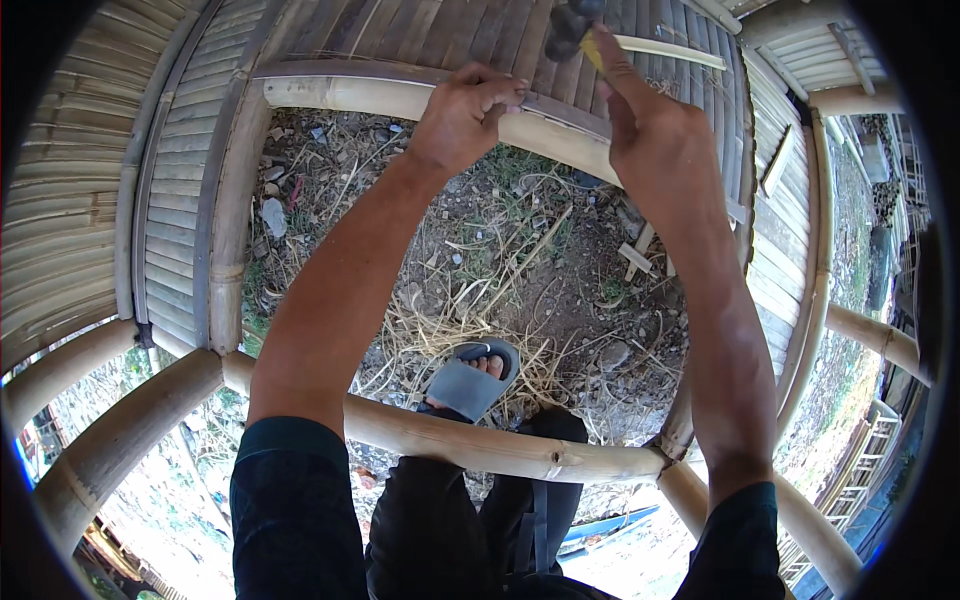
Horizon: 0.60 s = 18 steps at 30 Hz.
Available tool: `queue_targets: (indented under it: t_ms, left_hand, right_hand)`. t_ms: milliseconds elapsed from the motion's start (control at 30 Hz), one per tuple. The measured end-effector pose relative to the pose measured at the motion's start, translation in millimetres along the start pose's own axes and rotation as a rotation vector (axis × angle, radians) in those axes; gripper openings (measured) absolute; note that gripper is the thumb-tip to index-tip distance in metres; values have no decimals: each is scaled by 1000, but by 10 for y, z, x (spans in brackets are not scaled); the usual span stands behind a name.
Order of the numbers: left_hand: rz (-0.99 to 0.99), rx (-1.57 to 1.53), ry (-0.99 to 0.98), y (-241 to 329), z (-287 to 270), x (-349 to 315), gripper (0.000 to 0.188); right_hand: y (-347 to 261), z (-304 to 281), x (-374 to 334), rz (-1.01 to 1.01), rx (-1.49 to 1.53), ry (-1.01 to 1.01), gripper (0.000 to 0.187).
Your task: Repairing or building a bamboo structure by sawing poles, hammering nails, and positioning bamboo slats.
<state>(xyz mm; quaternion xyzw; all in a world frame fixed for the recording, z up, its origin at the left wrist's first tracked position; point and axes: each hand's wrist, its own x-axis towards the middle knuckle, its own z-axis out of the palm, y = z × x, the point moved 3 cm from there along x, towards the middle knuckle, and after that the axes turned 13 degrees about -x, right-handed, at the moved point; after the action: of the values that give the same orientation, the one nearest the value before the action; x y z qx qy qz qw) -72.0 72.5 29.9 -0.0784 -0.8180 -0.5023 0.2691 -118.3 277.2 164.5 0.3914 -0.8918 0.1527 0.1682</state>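
Note:
My right hand (660,125) is wrapped round the yellow handle of a hammer (572,25), whose dark, blurred head is raised over the slatted bamboo floor (430,30). To its left, my left hand (460,115) rests at the edge of that floor, thumb and fingers pinched together. Whatever is between those fingertips is too small to make out. Under them a thin dark wooden strip (350,70) runs along the slats' near edge, on top of a pale bamboo pole (350,97).
A bamboo pole (500,450) crosses in front of my legs. Below lies ground with dry straw (470,325), stones and my sandalled foot (475,380). Slatted bamboo walls (70,180) rise at the left and right. A loose pale strip (670,50) lies on the floor beyond the hammer.

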Motion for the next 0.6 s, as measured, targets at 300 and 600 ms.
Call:
queue_targets:
  t_ms: [300, 600]
  left_hand:
    - [-26, -32, 27, 25, 80, -28, 20]
    - [45, -41, 46, 26, 58, 7, 21]
  right_hand:
    - [88, 215, -58, -41, -59, 6, 44]
    - [37, 179, -136, -25, -107, -3, 58]
